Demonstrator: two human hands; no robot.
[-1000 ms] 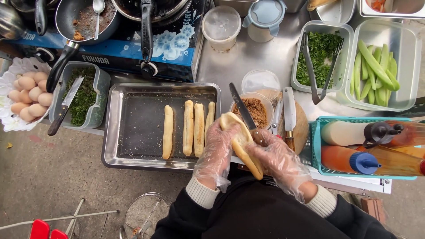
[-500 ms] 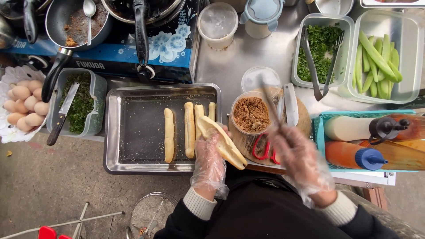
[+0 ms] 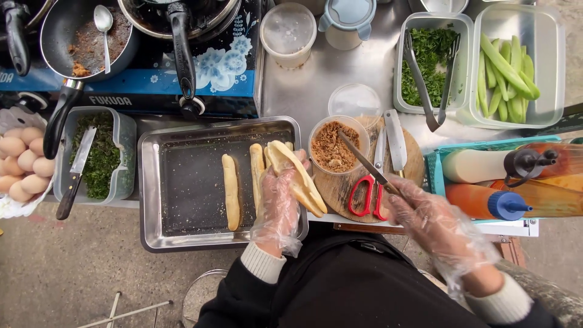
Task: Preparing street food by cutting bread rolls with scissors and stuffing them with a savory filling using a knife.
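Note:
My left hand (image 3: 278, 203), in a clear plastic glove, holds a split-open bread stick (image 3: 296, 174) over the right end of a steel tray (image 3: 182, 182). Two more bread sticks (image 3: 231, 191) lie in the tray beside it. My right hand (image 3: 425, 215), also gloved, grips a knife (image 3: 363, 159) whose tip reaches into a round tub of brown shredded filling (image 3: 333, 144). The tub stands on a round wooden board (image 3: 340, 188), where red-handled scissors (image 3: 367, 197) lie.
A second knife (image 3: 396, 140) lies on the board. Tubs of chopped herbs with tongs (image 3: 432, 67) and cucumber strips (image 3: 507, 67) sit at the back right, squeeze bottles (image 3: 486, 182) in a teal basket at right. Pans (image 3: 85, 36) on a stove, eggs (image 3: 21, 170) and a herb tub (image 3: 100, 155) are at left.
My left hand has carried the split bread stick left, over the tray's right end. My right hand drew the knife away from the bread and dipped its tip into the filling tub.

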